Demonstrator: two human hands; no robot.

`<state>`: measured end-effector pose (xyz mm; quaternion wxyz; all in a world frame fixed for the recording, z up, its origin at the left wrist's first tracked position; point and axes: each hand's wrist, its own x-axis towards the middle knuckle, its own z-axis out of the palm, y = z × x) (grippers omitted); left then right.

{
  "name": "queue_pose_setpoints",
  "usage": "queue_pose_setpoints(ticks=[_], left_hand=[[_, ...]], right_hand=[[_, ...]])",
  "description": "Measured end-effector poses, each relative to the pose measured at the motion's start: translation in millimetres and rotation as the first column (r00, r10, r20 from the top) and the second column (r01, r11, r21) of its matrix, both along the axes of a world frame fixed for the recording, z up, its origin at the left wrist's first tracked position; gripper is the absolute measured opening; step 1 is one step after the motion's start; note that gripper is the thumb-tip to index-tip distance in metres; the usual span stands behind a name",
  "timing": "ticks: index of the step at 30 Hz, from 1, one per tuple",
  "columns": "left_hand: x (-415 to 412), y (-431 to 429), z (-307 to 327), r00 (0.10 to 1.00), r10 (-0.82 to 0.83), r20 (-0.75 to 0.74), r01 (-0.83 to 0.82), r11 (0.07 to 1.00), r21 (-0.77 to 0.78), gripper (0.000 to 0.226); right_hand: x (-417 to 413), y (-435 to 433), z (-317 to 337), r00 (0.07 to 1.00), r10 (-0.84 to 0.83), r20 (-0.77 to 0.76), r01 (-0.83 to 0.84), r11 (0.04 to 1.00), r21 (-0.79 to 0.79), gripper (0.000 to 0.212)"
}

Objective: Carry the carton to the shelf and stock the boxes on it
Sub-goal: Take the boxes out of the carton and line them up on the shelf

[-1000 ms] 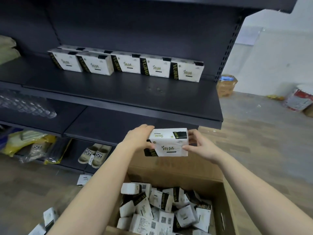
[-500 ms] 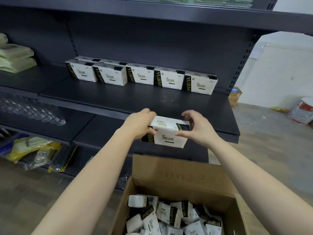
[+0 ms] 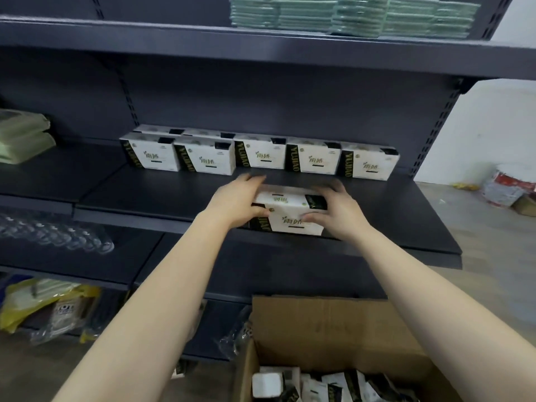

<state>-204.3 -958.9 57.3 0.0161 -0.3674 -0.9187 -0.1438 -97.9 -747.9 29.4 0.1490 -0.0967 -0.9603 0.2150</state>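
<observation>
I hold a white box with a black side band (image 3: 290, 216) between both hands, just over the front part of the dark shelf (image 3: 150, 195). My left hand (image 3: 236, 203) grips its left end and my right hand (image 3: 338, 210) grips its right end. A row of several matching boxes (image 3: 259, 155) stands along the back of the same shelf. Below me, the open brown carton (image 3: 324, 329) holds several more loose boxes (image 3: 313, 387).
Green folded packs (image 3: 348, 15) fill the shelf above, and pale green packs (image 3: 20, 137) sit at the left. Clear plastic items (image 3: 55, 236) lie on a lower shelf, with bagged goods (image 3: 46, 306) beneath. A red and white bucket (image 3: 507, 184) stands on the floor at right.
Both hands have lifted the box up from above the carton and forward over the shelf's front edge. My view has tilted upward, showing the upper shelf.
</observation>
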Motion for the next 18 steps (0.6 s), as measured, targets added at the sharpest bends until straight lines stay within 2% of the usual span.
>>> queue_pose_setpoints(ticks=[7, 11, 14, 18], left_hand=[[-45.0, -28.8, -12.5, 0.993, 0.055, 0.099, -0.048, 0.996, -0.076, 0.107], [-61.7, -38.9, -21.9, 0.990, 0.059, 0.126, -0.046, 0.994, -0.104, 0.088], [-73.6, -45.4, -25.6, 0.991, 0.052, 0.124, -0.037, 0.992, -0.120, 0.070], [-91.6, -50.4, -29.9, 0.996, 0.024, 0.089, -0.013, 0.993, -0.116, 0.059]], right_hand=[[-37.7, -17.0, -4.7, 0.990, -0.142, -0.012, 0.142, 0.989, 0.031, 0.071], [-63.0, -27.9, -7.8, 0.979, -0.199, -0.042, 0.200, 0.980, 0.012, 0.070], [-85.5, -36.6, -10.4, 0.967, -0.241, -0.079, 0.244, 0.969, 0.026, 0.061], [-122.2, -40.6, -15.1, 0.951, -0.299, -0.075, 0.304, 0.951, 0.060, 0.054]])
